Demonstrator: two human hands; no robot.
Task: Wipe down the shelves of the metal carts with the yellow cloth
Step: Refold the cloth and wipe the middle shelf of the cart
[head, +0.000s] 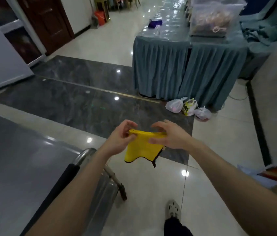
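- The yellow cloth (pixel 142 148) is held up in mid-air in front of the person, over the glossy floor (pixel 219 142) and just right of the metal cart (pixel 23 150).
- It hangs folded, with a straight top edge stretched between the two hands. Its lower edge is wavy, with a dark trim that ends in a drooping corner on the right.
- The left hand (pixel 120 140) pinches the cloth's top left corner, fingers curled, forearm reaching in from the lower left.
- The right hand (pixel 170 137) is at the top right corner with its thumb laid across the front of the cloth. Its fingers arch above the edge, and it appears to grip there, though motion blur softens the contact.
- The cart's grey top shelf fills the lower left, and its handle (pixel 62 181) with a black grip passes under the left forearm.
- Beyond stand a table (pixel 168 65) with a teal skirt, a clear bin (pixel 214 16) on top of it, and plastic bags (pixel 185 108) at its foot.
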